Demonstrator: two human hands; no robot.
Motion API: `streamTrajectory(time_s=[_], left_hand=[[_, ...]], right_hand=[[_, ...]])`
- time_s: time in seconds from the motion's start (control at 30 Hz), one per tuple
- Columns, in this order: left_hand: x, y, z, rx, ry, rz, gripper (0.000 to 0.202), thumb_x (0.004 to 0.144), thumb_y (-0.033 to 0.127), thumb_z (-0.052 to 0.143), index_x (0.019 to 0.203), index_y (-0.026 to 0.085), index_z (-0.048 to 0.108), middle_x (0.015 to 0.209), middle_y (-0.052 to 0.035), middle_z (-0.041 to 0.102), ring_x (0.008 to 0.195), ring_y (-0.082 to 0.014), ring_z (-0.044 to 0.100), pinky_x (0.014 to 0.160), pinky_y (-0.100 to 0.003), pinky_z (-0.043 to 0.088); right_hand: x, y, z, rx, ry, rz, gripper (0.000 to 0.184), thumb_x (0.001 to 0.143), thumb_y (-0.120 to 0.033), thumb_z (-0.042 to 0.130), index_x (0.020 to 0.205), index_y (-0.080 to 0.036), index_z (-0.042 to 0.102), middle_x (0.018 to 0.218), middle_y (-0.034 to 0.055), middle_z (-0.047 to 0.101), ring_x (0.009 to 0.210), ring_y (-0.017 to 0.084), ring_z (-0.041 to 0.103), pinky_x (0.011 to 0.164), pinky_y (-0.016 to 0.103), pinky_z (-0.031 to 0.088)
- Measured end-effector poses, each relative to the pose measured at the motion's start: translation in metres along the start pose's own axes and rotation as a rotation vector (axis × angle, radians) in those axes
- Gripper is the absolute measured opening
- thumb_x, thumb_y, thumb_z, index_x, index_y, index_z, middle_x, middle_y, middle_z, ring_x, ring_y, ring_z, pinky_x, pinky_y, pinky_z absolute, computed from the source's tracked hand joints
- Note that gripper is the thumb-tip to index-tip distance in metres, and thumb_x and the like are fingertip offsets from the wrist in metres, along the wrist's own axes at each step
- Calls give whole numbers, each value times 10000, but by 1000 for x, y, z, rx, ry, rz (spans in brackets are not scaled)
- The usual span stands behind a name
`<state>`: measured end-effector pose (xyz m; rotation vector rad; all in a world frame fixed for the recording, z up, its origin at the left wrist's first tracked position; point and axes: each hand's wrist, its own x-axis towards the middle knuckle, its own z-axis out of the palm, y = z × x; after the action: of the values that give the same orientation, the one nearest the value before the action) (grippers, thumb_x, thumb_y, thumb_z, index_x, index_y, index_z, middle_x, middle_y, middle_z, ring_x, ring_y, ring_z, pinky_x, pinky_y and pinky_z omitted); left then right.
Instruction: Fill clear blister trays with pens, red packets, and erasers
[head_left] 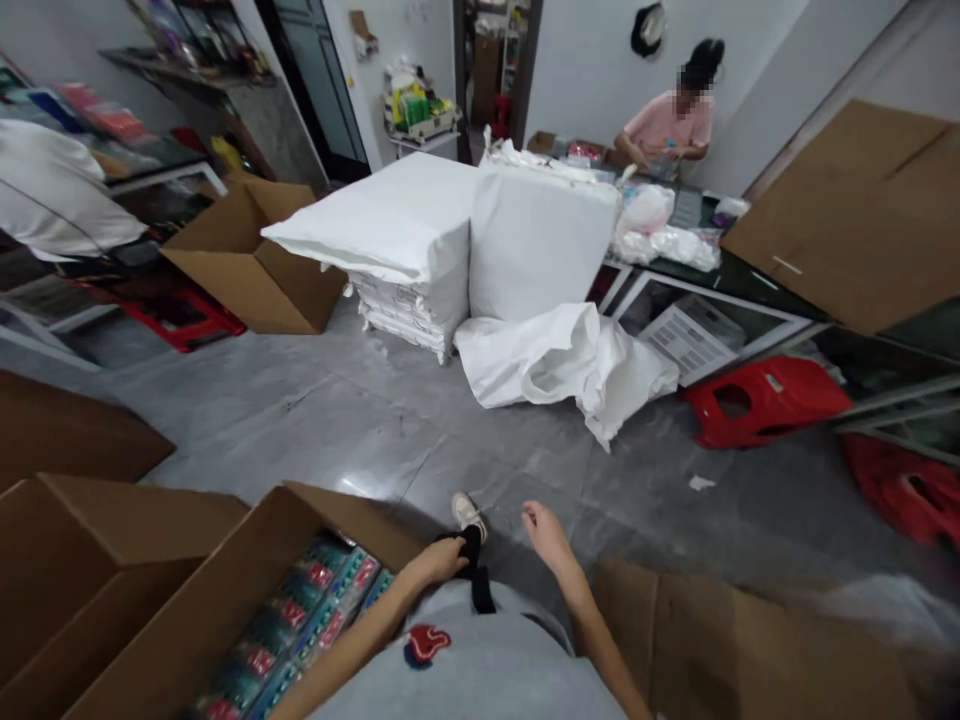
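Observation:
My left hand (pixel 444 560) hangs in front of my black trouser leg, beside an open carton (pixel 225 570). Its fingers are loosely curled together, with nothing visible in them. Inside that carton lie rows of teal-and-red packaged goods (pixel 292 610). To the right, my right hand (pixel 547 535) is held over the grey floor, its fingers curled in and no object showing. A flattened brown cardboard piece (pixel 720 640) lies below and right of it. Ahead on the floor is a crumpled white sack (pixel 525 370), apart from both hands.
White sacks (pixel 405 210) are stacked ahead, with an upright one (pixel 540 240) beside them. An open carton (pixel 262 260) stands left of the stack. Red stools (pixel 765 400) are at right, under a table where a person (pixel 667 125) works. Another person (pixel 60 190) sits at left.

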<state>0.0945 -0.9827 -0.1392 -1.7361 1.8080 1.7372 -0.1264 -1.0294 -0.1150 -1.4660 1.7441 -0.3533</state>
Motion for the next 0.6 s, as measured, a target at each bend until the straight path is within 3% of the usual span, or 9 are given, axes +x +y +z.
streamTrajectory(time_s=[0.1,0.2,0.3,0.43,0.6], left_hand=[[29,-8,-91,-280,159,-52,275,898,304,598,1107,126,622,1143,-108,665,1106,-231,613,1020,-459,442],[46,-32,-182,-614,364,-94,303,888,361,562,1080,139,634,1169,-137,669,1164,-261,588,1012,-394,444],[55,-56,-268,-954,561,-92,373,898,403,516,1117,117,613,1218,-179,644,1115,-248,623,935,-356,492],[77,-79,-377,-1329,791,-20,313,949,285,442,1196,128,555,1310,-180,586,1085,-165,630,926,-295,494],[149,-103,-524,-1664,925,41,254,948,197,472,1189,157,543,1246,-135,616,977,-126,640,912,-272,499]], right_hand=[[85,-65,-10,-30,-29,-103,151,793,-206,595,912,-187,686,894,88,724,874,214,684,898,389,502],[165,-131,-3,-38,-80,-224,175,802,-233,595,945,-191,686,942,84,718,885,196,672,921,375,493],[239,-193,18,-6,-119,-324,222,811,-261,556,982,-200,685,981,84,715,900,199,663,925,367,494],[335,-266,52,54,-138,-414,260,835,-316,526,1014,-190,668,993,78,715,912,203,660,923,371,501],[475,-355,101,83,-93,-487,389,939,-341,377,1213,-155,580,1225,124,641,1127,193,597,1049,362,419]])
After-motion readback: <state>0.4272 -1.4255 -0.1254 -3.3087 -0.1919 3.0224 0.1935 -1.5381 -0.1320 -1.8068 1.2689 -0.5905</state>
